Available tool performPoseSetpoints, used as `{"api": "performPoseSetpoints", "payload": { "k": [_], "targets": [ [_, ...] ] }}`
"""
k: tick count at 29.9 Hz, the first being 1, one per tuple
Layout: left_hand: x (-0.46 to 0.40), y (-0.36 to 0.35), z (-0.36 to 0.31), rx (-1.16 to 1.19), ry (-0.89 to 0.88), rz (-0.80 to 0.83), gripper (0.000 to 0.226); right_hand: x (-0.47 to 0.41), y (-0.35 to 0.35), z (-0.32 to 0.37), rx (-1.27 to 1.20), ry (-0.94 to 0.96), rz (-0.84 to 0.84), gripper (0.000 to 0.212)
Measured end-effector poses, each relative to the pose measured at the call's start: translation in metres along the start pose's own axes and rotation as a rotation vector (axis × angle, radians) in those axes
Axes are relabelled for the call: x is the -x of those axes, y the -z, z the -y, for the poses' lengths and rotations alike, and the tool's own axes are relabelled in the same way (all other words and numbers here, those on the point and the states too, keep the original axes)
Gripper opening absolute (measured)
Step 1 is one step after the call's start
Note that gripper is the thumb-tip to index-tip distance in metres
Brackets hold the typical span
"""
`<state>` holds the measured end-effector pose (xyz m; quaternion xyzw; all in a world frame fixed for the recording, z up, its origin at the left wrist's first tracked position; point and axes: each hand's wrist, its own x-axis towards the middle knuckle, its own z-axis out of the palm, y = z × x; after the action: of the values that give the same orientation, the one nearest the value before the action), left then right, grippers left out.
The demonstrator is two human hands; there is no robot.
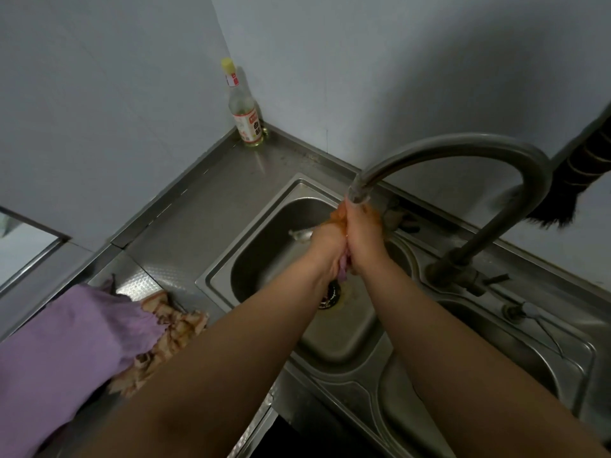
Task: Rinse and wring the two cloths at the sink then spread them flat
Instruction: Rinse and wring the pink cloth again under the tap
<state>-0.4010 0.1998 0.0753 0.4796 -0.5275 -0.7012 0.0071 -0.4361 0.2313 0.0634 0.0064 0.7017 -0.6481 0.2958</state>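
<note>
Orange cloth (pixel 340 215) bunched under the tap (pixel 456 150) spout, over the left basin (pixel 264 259) of the steel sink. Clenched between both hands — left hand (pixel 325 249) wrapped round it from the left, right hand (pixel 362 239) wrapped round it from the right, fists pressed together, fingers curled tight. Orange showing above and between the fists, right at the spout's mouth. Purple cloth (pixel 344 271) poking out below the fists, a short end hanging above the drain (pixel 330 294); cannot tell which hand grips it, or whether both do. Forearms reaching in from the near edge, bare.

Drain ringed with brownish stain, low in the basin just near of the hands. Something pale and small on the basin's far wall, blurred, not identifiable. Tap arching from its base on the right, between the two basins' far rim, over to the left. Right basin (pixel 496 352) shallower, in the near right.

Worktop (pixel 205 206) of steel running left and far from the sink, into the wall corner. Bottle (pixel 243 107) upright in that far corner — clear glass, yellow cap, red-and-white label, a little pale liquid at the bottom. On the near left worktop, purple fabric (pixel 62 338) spread broadly, with a frilled tan-and-brown checked edge (pixel 165 335) towards the sink. Dark brush (pixel 582 180) hanging by the right wall, bristles down, above the sink's far right rim.
</note>
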Motion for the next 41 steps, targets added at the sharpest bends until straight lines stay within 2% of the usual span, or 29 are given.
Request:
{"api": "performPoseSetpoints", "payload": {
  "k": [2,4,8,10,12,14,16,18,19,21,23,25,29,33,36,41],
  "targets": [
    [0.001,0.004,-0.004,-0.022,0.001,-0.002,0.038,-0.010,-0.006,0.005,-0.109,-0.039,-0.036,0.020],
    [0.004,0.007,-0.007,-0.059,0.001,0.006,0.021,-0.018,-0.009,0.006,-0.167,-0.040,-0.023,0.022],
    [0.009,0.011,-0.006,-0.140,0.033,0.000,0.029,-0.027,-0.011,0.006,-0.089,-0.117,-0.032,0.029],
    [0.014,0.015,-0.003,-0.122,-0.004,0.017,0.023,-0.032,-0.009,0.008,-0.104,-0.159,-0.020,0.028],
    [0.013,0.027,0.001,-0.104,0.002,0.037,0.015,-0.036,-0.002,0.012,-0.236,-0.246,-0.008,0.030],
    [0.012,0.043,-0.001,0.028,0.032,0.104,0.011,-0.036,0.011,0.014,-0.283,-0.281,0.046,0.035],
    [0.011,0.063,-0.007,0.226,0.052,0.179,0.024,-0.032,0.026,0.014,-0.099,-0.233,0.114,0.039],
    [0.006,0.081,-0.013,0.353,0.054,0.217,0.051,-0.028,0.041,0.009,0.016,-0.218,0.242,0.050],
    [0.006,0.087,-0.016,0.372,0.032,0.214,0.053,-0.028,0.048,0.005,0.047,-0.213,0.320,0.058],
    [0.008,0.096,-0.022,0.402,0.020,0.177,0.033,-0.028,0.060,0.000,0.086,-0.204,0.457,0.063],
    [0.012,0.103,-0.026,0.424,0.007,0.155,0.027,-0.026,0.069,-0.003,0.139,-0.205,0.540,0.054],
    [0.013,0.110,-0.028,0.496,-0.023,0.149,0.031,-0.024,0.078,-0.005,0.221,-0.243,0.599,0.046],
    [0.017,0.116,-0.029,0.570,-0.075,0.127,0.052,-0.023,0.095,-0.008,0.299,-0.334,0.699,0.046],
    [0.021,0.120,-0.026,0.555,-0.081,0.166,0.050,-0.013,0.093,-0.004,0.102,-0.332,0.661,0.018],
    [0.023,0.123,-0.025,0.575,-0.091,0.181,0.034,-0.009,0.092,-0.006,-0.001,-0.322,0.600,0.021],
    [0.017,0.122,-0.026,0.326,-0.189,0.188,0.014,-0.010,0.089,-0.010,-0.272,-0.314,0.561,0.036]
  ]
}}
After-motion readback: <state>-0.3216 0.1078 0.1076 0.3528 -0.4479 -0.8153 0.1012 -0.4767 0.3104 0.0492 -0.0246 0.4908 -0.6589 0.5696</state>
